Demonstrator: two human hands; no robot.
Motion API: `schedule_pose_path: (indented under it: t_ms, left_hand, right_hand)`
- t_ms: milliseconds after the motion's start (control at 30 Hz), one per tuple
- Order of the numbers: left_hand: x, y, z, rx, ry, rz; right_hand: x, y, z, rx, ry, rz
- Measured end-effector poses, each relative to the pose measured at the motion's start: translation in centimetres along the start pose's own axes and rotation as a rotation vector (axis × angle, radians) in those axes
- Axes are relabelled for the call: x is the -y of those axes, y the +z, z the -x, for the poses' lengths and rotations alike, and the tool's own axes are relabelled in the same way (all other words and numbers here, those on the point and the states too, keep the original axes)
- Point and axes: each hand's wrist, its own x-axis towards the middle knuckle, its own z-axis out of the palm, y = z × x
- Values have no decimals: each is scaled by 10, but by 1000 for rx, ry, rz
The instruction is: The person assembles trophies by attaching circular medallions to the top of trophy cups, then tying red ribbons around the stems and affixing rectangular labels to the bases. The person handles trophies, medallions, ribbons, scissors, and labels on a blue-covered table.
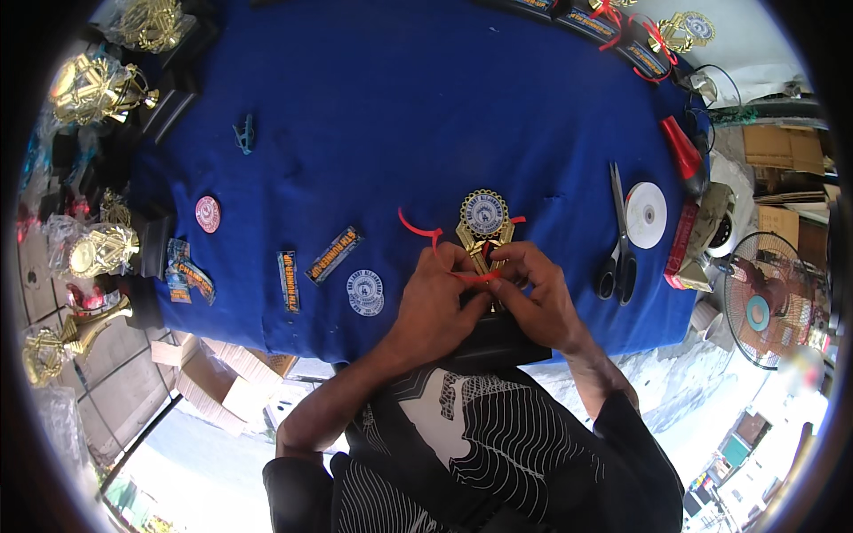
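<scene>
A gold trophy [487, 214] with a round white-and-blue disc at its top stands on a black base [498, 342] at the table's near edge, close to my body. Around its stem runs a red ribbon [434, 238], one curled end sticking out to the left and a short bit to the right. My left hand [442, 306] pinches the ribbon at the stem's left side. From the right, my right hand [539, 302] closes thumb and fingers on the same ribbon. The hands partly hide the stem and the place where the ribbon crosses.
Loose labels [333, 255] and a round sticker [365, 292] lie left on the blue cloth [373, 107]. Scissors [620, 240], a white disc roll [646, 215] and a red hair dryer [681, 149] are at right. More trophies [102, 251] line the left; a fan [771, 298] stands right.
</scene>
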Motion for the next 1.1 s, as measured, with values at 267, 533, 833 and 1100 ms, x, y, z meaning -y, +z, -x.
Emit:
schedule_pose_path:
  t_ms: [267,533,833,1100]
  left_hand:
    - [2,5,3,-20,-18,-14]
    - [4,9,4,-113,143,-90]
    - [4,8,4,-87,240,-94]
    - [7,8,4,-39,182,-68]
  right_hand:
    - [4,-4,-1,41,-157,314]
    - [8,-7,7,66,-216,503]
    - [12,-17,10,214,-268,604]
    - [13,-25,-3,329,-341,550]
